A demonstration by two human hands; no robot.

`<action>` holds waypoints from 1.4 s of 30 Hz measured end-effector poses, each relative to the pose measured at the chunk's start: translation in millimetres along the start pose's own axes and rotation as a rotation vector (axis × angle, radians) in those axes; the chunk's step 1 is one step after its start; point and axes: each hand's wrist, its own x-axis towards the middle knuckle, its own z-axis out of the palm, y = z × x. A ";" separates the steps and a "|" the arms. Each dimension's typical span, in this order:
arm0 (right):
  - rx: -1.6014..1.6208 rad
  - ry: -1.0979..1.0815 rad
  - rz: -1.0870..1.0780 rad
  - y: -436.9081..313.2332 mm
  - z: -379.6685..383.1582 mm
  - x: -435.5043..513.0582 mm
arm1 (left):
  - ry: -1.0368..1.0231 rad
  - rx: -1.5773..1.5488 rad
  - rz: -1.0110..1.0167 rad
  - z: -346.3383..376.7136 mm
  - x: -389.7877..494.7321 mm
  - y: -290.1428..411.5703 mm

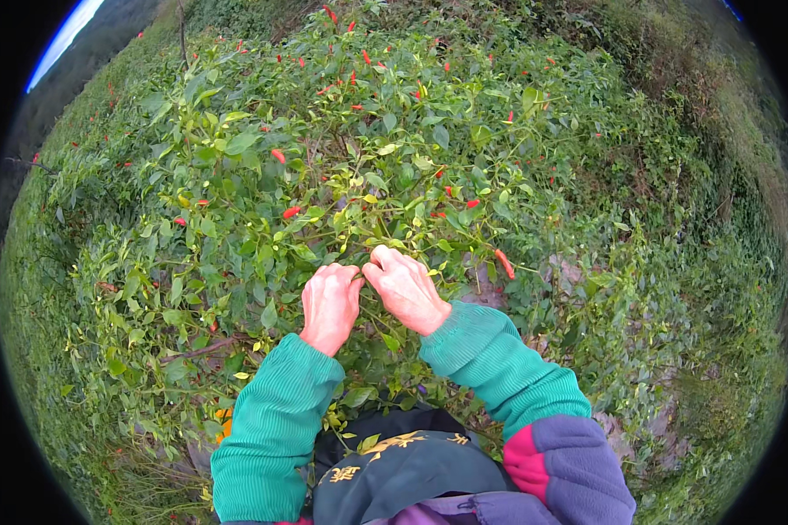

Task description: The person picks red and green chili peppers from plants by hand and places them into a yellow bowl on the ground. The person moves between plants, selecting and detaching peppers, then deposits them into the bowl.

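Note:
My left hand (330, 303) and my right hand (404, 285) are close together over a chili pepper plant (256, 243), their fingertips meeting at a thin green stem. The fingers are curled inward and hide what lies between them, so I cannot tell whether a pepper is held. A red chili pepper (504, 263) hangs to the right of my right hand. Farther up, another red chili (291, 212) and one more red chili (278, 155) show among the leaves. Green ribbed sleeves cover both my forearms.
Dense leafy plants with many scattered red peppers surround my hands. A bare brown branch (200, 351) lies at the left. Orange flowers (224, 423) show beside my left sleeve. A dark cloth (407, 459) with yellow embroidery is at my waist. Dry brush (702, 98) stands at the upper right.

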 end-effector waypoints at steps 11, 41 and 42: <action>0.712 0.384 0.398 -6.1 8.0 -1.0 | -0.180 -0.192 -0.116 -13.1 34.2 17.0; 1.211 0.098 0.259 1.3 24.8 -59.0 | -0.809 -0.290 -0.023 -1.6 70.5 30.5; 1.267 0.140 0.298 0.4 23.7 -57.8 | -0.754 -0.268 0.026 -0.3 68.0 30.5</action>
